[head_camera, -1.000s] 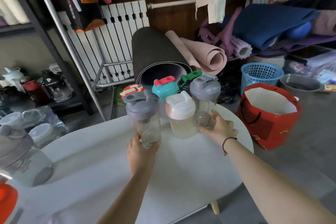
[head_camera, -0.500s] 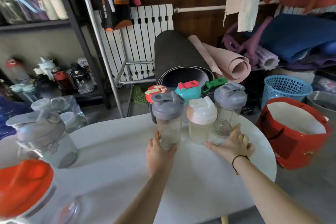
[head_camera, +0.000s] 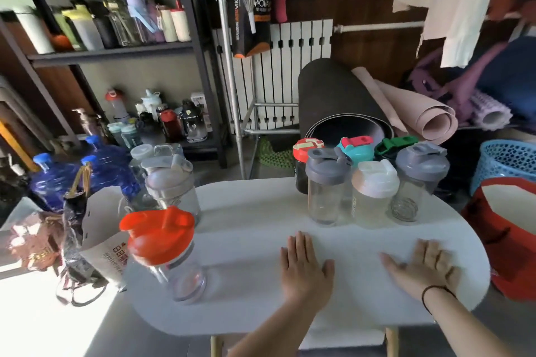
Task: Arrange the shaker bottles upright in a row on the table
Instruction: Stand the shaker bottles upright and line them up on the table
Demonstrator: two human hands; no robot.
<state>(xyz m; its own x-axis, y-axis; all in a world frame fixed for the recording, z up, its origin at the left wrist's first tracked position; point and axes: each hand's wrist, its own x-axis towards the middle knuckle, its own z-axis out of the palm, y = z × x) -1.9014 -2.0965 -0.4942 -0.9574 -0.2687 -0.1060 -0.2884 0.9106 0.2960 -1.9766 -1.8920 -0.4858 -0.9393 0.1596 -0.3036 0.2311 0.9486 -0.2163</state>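
Both hands lie flat, palms down, on the white oval bench. The left hand rests near the middle of the near edge, its fingers spread apart and holding nothing. The right hand lies to its right, well apart from it, fingers likewise spread and empty, with a dark band around the wrist.

Beyond the hands, toward the far right of the bench, three shaker bottles stand upright side by side: a clear bottle with a grey lid on the left, a bottle with a white lid in the middle, and another grey-lidded bottle on the right with a wire ball inside at its base. Behind them stands a second line: a dark bottle with a red lid, a teal-lidded bottle and a green-lidded bottle, each partly hidden.

At the left end of the bench, well apart from that group, a clear bottle with an orange-red lid stands near the near edge; its image is blurred. Farther back on the left is a pale grey-lidded bottle, also upright.

A red bag stands on the floor just right of the bench.
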